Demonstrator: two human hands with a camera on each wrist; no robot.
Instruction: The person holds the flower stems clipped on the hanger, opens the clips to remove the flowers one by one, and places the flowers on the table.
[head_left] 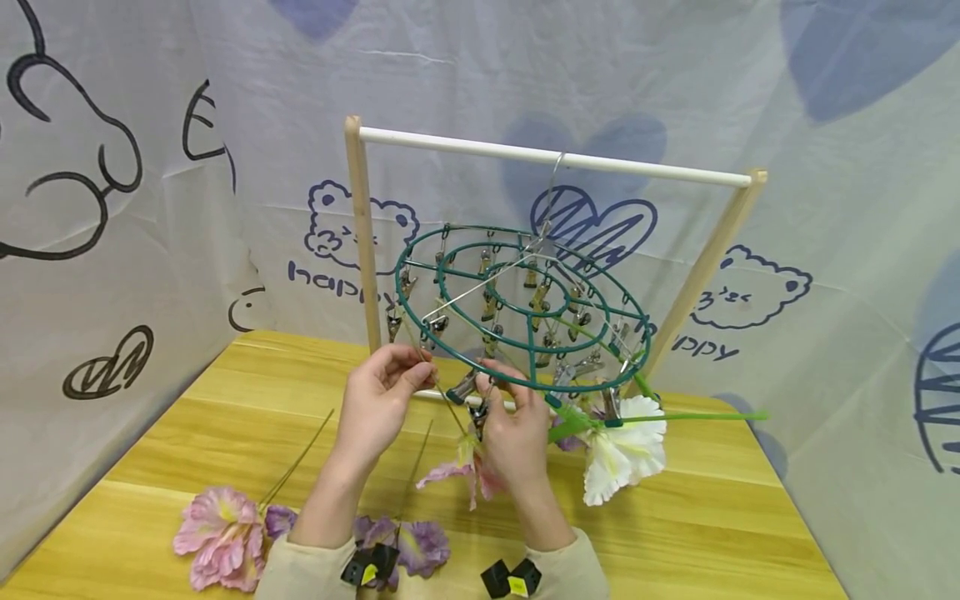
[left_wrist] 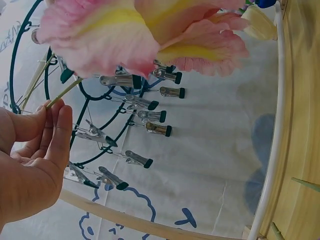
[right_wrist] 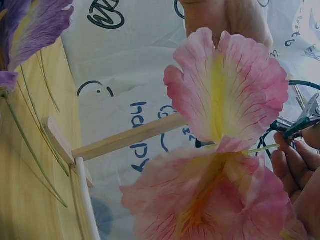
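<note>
My left hand (head_left: 382, 404) pinches the thin green stem (left_wrist: 66, 92) of an artificial pink flower between thumb and fingertips. That pink flower (right_wrist: 227, 95) hangs head-down below the front rim of a round green hanger (head_left: 534, 386), its petals yellow at the centre. With thumb and fingers my right hand (head_left: 517, 429) pinches a metal clip (right_wrist: 307, 117) with dark green tips, which hangs from the rim. The stem slants down from the left hand towards this clip. Right of the right hand, a white flower (head_left: 626, 450) hangs among the clips at the rim.
The hanger hooks over the white rail (head_left: 465, 148) of a wooden stand (head_left: 363, 242). Many metal clips (left_wrist: 159, 129) dangle from its rings. On the wooden table (head_left: 675, 533) lie a pink flower (head_left: 221, 537) and purple flowers (head_left: 422, 546), near the forearms.
</note>
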